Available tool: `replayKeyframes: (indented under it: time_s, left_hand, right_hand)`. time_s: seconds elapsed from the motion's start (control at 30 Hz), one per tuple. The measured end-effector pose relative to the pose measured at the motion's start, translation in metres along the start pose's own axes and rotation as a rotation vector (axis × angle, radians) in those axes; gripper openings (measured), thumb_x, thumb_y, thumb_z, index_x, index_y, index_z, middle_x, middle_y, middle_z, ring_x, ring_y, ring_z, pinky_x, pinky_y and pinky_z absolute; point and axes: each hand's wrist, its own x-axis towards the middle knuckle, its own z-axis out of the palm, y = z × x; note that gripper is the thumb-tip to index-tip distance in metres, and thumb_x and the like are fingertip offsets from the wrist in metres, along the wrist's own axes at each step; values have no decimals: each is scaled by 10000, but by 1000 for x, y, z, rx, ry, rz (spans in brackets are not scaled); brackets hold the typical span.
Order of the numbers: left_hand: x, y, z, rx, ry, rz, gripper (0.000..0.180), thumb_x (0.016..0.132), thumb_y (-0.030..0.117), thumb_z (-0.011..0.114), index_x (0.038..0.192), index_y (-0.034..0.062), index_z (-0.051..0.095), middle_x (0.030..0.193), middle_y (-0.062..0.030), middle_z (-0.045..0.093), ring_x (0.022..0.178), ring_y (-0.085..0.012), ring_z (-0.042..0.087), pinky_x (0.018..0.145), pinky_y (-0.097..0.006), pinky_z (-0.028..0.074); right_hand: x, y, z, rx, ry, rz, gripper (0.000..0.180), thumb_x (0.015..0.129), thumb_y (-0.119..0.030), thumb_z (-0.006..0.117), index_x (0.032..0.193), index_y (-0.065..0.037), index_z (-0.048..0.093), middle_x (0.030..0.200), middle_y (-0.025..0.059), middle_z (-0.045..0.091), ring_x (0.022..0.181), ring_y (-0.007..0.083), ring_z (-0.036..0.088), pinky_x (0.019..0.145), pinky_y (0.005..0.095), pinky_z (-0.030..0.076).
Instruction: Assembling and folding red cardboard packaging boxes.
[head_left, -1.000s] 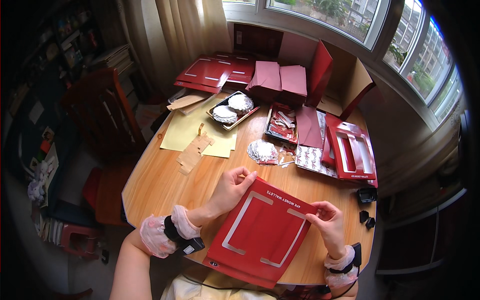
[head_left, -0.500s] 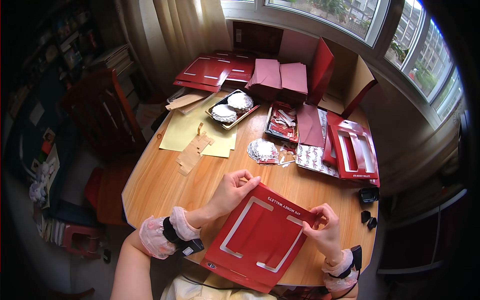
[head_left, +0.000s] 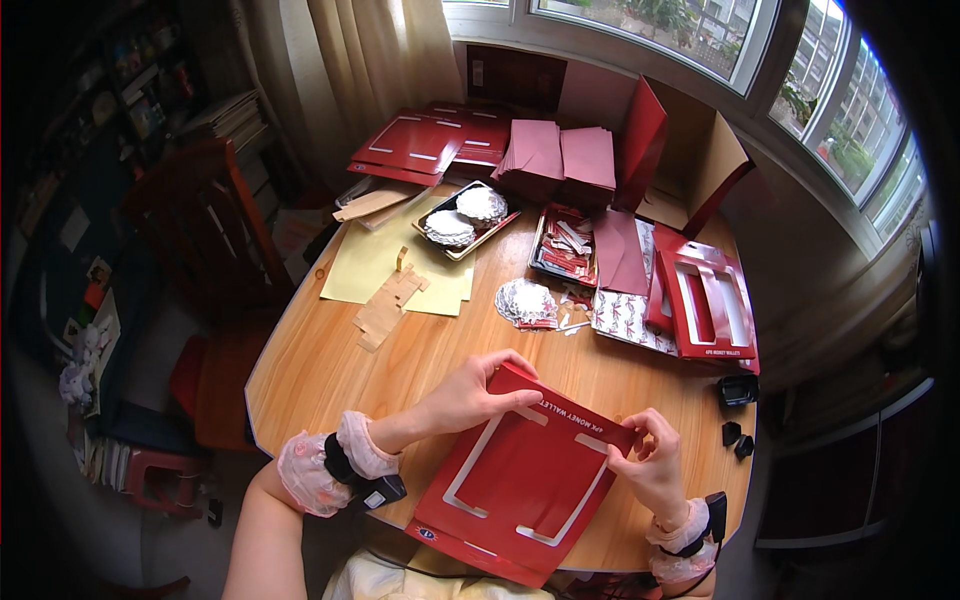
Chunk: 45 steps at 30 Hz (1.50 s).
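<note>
A flat red cardboard packet (head_left: 545, 475) with white strips framing its front tilts over the near edge of the table. At its upper left corner, my left hand (head_left: 480, 395) is closed, with the thumb laid across the front and the fingers at the top edge. My right hand (head_left: 650, 458) pinches the upper right edge between thumb and fingers. The back of the packet is hidden, so I cannot tell whether it is open or folded. Beyond it lie a pile of white scalloped paper rounds (head_left: 525, 300) and a stack of red window-cut packets (head_left: 708, 305).
Black trays hold white rounds (head_left: 480, 205) and small red-and-white strips (head_left: 566, 245). Yellow sheets (head_left: 350, 265) carry brown tape pieces (head_left: 385, 315). Pink envelopes (head_left: 585, 155), red cards (head_left: 410, 145) and an open carton (head_left: 690, 170) stand at the back. Small black objects (head_left: 738, 390) sit near the right edge.
My left hand has shifted right and slightly down, its thumb now over the packet's upper front. The packet has moved slightly right. My right hand has barely moved.
</note>
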Motion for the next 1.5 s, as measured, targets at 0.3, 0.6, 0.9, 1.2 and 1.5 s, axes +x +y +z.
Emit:
replayKeyframes:
  time_s: [0.3, 0.6, 0.9, 1.2, 1.5]
  left_hand:
    - [-3, -5, -4, 123, 90, 88, 133, 878, 127, 753, 897, 27, 667, 816, 0, 692, 721, -22, 614, 619, -172, 482]
    - [0, -9, -11, 160, 41, -100, 256, 908, 246, 727, 870, -6, 703, 757, -8, 690, 686, -34, 589, 607, -218, 480]
    - [-2, -4, -18, 247, -130, -234, 250, 916, 263, 715, 934, 14, 734, 802, -17, 703, 730, -44, 595, 659, -225, 490]
    - [-4, 6, -19, 312, -213, -297, 313, 943, 308, 675, 995, 5, 738, 835, -3, 709, 766, -40, 585, 710, -237, 487]
    - [1, -19, -26, 71, -249, -411, 329, 982, 298, 620, 1005, -11, 731, 886, 19, 708, 780, -25, 584, 717, -222, 482]
  right_hand:
    - [-1, -4, 1, 44, -15, 28, 243, 708, -7, 763, 899, 5, 615, 816, 37, 560, 624, 74, 521, 495, 203, 406]
    - [0, -2, 1, 54, 7, 1, 259, 709, -2, 764, 921, 3, 615, 835, 34, 548, 647, 75, 522, 498, 203, 412]
    - [1, -5, -6, 35, -69, 5, 267, 698, -9, 777, 916, -7, 623, 835, 39, 559, 653, 90, 530, 513, 216, 430]
    - [7, -6, -12, 41, -104, -5, 274, 703, -9, 781, 943, -23, 650, 860, 31, 569, 696, 85, 548, 512, 200, 441]
    - [13, -18, -12, -130, -101, -130, 335, 725, -66, 776, 1040, -42, 662, 892, 70, 603, 753, 202, 589, 591, 289, 482]
